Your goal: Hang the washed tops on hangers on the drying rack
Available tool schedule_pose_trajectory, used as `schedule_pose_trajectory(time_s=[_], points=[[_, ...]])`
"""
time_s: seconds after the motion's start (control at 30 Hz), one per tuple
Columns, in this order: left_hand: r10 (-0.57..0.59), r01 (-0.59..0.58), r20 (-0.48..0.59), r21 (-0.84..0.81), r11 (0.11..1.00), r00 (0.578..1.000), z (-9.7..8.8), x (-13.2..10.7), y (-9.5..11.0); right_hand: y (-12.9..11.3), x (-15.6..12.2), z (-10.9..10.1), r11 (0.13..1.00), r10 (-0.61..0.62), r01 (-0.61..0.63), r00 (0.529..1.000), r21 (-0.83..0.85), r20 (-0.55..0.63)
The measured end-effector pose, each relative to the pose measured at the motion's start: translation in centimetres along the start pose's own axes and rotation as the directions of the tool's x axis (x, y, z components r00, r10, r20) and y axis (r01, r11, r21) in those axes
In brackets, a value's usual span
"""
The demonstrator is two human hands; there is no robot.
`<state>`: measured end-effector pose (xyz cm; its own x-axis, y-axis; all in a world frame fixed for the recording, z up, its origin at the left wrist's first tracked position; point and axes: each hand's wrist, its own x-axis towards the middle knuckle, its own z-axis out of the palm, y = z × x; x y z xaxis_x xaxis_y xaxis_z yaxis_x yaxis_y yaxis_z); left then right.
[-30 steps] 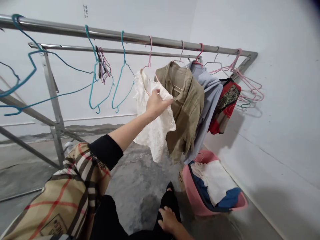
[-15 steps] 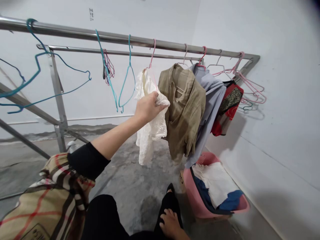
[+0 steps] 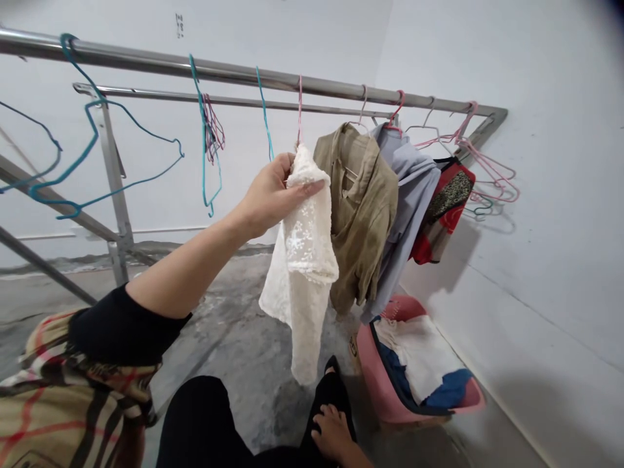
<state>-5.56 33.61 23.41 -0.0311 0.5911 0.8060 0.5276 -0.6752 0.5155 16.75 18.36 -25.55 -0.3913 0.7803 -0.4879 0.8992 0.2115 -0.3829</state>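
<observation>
A white lace garment (image 3: 310,250) hangs from a pink hanger (image 3: 300,104) on the metal rail. My left hand (image 3: 280,192) is closed on its upper part, the thumb across the front and the other fingers partly hidden behind the cloth. Just right of it hangs an olive-brown shirt (image 3: 365,195). Down on my right thigh lies my right hand (image 3: 334,431), fingers stretched over the black trousers and holding nothing.
The metal rail (image 3: 331,89) also carries a grey-blue shirt (image 3: 409,175), a red patterned garment (image 3: 446,211), teal hangers (image 3: 90,146) on the left and pink hangers (image 3: 492,172) at right. A pink basket (image 3: 373,383) with white and blue cloth stands by the wall.
My left hand has drawn the white garment slightly left and toward me, turning it so its hanger shows edge-on. A nearby teal hanger has turned too. My right hand stays on my thigh.
</observation>
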Motion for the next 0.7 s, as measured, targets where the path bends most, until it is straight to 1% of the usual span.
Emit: schedule_pose_trajectory(time_s=[0.07, 0.13, 0.2, 0.27, 0.33, 0.4, 0.5, 0.53, 0.6, 0.67, 0.7], points=[[-0.023, 0.023, -0.002, -0.072, 0.997, 1.0, -0.4, 0.1, 0.0, 0.0, 0.0, 0.0, 1.0, 0.0, 0.0, 1.0, -0.001, 0.004], [-0.063, 0.059, -0.033, -0.116, 0.992, 0.997, -1.0, 0.2, 0.3, -0.1, -0.1, -0.1, 1.0, -0.002, 0.002, 1.0, -0.001, 0.01], [-0.124, 0.117, -0.034, -0.162, 0.98, 0.992, -1.7, 0.2, 0.9, -0.2, -0.1, -0.1, 1.0, -0.003, 0.003, 1.0, -0.001, 0.013], [-0.206, 0.2, -0.003, -0.219, 0.955, 0.979, -2.4, 0.0, 1.6, -0.2, -0.1, -0.1, 1.0, -0.004, 0.004, 1.0, -0.003, 0.011], [-0.296, 0.299, 0.056, -0.289, 0.909, 0.954, -2.9, -0.2, 2.2, -0.3, -0.1, -0.1, 1.0, -0.004, 0.004, 1.0, -0.007, 0.007], [-0.383, 0.397, 0.114, -0.359, 0.845, 0.917, -3.1, -0.5, 2.8, -0.4, -0.1, -0.1, 1.0, -0.003, 0.003, 1.0, -0.013, 0.007], [-0.488, 0.498, 0.14, -0.426, 0.756, 0.861, -3.2, -0.8, 3.2, -0.4, -0.1, 0.0, 1.0, 0.0, 0.0, 1.0, -0.022, 0.007], [-0.51, 0.513, 0.136, -0.439, 0.737, 0.849, -3.2, -0.9, 3.2, -0.4, -0.1, 0.0, 1.0, 0.0, 0.0, 1.0, -0.024, 0.006], [-0.527, 0.521, 0.127, -0.459, 0.72, 0.84, -3.2, -1.0, 3.0, -0.4, -0.1, 0.0, 1.0, 0.001, -0.001, 1.0, -0.028, 0.004], [-0.513, 0.499, 0.104, -0.456, 0.737, 0.852, -3.3, -1.2, 2.4, -0.3, -0.1, 0.0, 1.0, 0.002, -0.002, 1.0, -0.03, 0.001], [-0.488, 0.471, 0.08, -0.437, 0.766, 0.869, -3.4, -1.3, 1.9, -0.3, -0.1, 0.0, 1.0, 0.001, -0.001, 1.0, -0.029, -0.002]])
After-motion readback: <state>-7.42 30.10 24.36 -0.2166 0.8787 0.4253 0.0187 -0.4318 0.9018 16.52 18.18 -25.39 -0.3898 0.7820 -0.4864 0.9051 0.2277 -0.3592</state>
